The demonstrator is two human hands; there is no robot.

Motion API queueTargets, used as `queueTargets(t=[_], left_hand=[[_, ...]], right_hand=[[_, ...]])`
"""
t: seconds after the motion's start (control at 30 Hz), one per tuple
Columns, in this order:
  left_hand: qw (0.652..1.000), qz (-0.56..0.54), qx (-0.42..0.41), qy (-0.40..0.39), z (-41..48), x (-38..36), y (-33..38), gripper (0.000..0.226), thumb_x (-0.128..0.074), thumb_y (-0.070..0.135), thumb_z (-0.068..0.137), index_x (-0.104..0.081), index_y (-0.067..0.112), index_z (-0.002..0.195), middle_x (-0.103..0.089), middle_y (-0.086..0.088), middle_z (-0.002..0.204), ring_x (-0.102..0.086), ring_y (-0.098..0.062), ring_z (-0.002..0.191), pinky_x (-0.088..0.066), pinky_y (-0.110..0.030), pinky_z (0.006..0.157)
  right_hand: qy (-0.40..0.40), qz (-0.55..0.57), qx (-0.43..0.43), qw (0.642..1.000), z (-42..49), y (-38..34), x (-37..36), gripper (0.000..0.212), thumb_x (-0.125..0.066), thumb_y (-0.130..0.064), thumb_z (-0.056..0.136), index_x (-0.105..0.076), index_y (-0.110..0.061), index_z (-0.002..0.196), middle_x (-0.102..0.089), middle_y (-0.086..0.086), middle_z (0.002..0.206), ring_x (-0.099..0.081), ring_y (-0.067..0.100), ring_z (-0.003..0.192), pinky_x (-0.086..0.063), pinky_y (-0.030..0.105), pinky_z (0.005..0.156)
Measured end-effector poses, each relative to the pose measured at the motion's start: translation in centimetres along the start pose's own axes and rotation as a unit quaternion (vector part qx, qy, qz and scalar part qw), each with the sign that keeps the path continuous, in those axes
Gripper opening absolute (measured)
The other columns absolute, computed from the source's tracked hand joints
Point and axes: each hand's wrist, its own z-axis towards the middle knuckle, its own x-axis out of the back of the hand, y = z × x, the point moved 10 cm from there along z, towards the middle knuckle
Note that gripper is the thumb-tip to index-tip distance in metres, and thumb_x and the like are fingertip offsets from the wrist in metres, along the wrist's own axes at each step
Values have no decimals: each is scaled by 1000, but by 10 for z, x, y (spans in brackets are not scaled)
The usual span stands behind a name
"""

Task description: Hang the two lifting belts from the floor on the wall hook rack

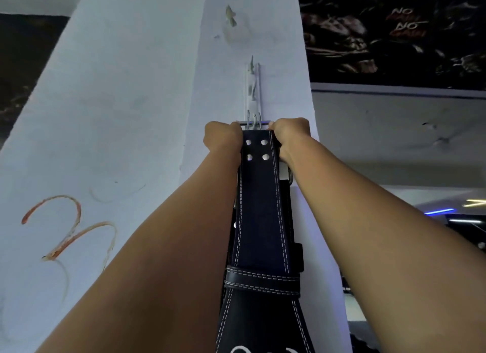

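A black leather lifting belt [260, 216] with white stitching and four rivets hangs down in front of a white pillar. My left hand [222, 137] grips the left side of its top end and my right hand [288, 135] grips the right side. The belt's metal buckle [253, 122] with two prongs is level with the lowest hook of the white wall hook rack [253, 89], a vertical strip on the pillar. Behind the belt, part of a second dark belt [295, 258] and a metal ring show beside my right forearm.
The white pillar [118, 116] has a red scrawl at lower left and chipped paint above the rack. A dark poster [394, 37] covers the wall at upper right. Blue lights and dim equipment lie at far right.
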Motion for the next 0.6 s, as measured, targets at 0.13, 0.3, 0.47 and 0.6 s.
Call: queueTargets(t=[0.13, 0.3, 0.47, 0.6], left_hand=[[1000, 24, -2, 16, -17, 8, 5, 39, -58, 14, 88, -38, 12, 54, -42, -4, 56, -65, -39, 90, -54, -45, 87], [1000, -18, 14, -5, -44, 14, 2, 18, -63, 15, 86, -63, 6, 70, -55, -5, 64, -58, -28, 76, -57, -45, 82], [997, -25, 23, -66, -87, 33, 3, 28, -69, 12, 81, -65, 8, 109, -63, -4, 91, -54, -19, 80, -47, -29, 73], [991, 10, 38, -128, -128, 52, 0, 40, -63, 11, 84, -58, 9, 124, -63, -6, 110, -53, -13, 78, -43, -22, 69]], right_hand=[[7, -11, -6, 1000, -15, -3, 6, 23, -50, 9, 78, -57, -2, 97, -54, 11, 92, -44, 18, 70, -37, 24, 57], [51, -15, -5, 999, -40, -5, 23, 26, -54, 5, 83, -56, 3, 109, -63, 16, 110, -52, 24, 80, -47, 26, 68], [60, 5, -18, 998, -79, 1, 35, 11, -63, 0, 74, -61, -4, 84, -66, 16, 89, -62, 28, 76, -53, 32, 65], [32, -1, -57, 998, -122, 12, 52, 17, -68, -7, 73, -54, -10, 64, -63, 12, 82, -58, 28, 71, -50, 35, 66]])
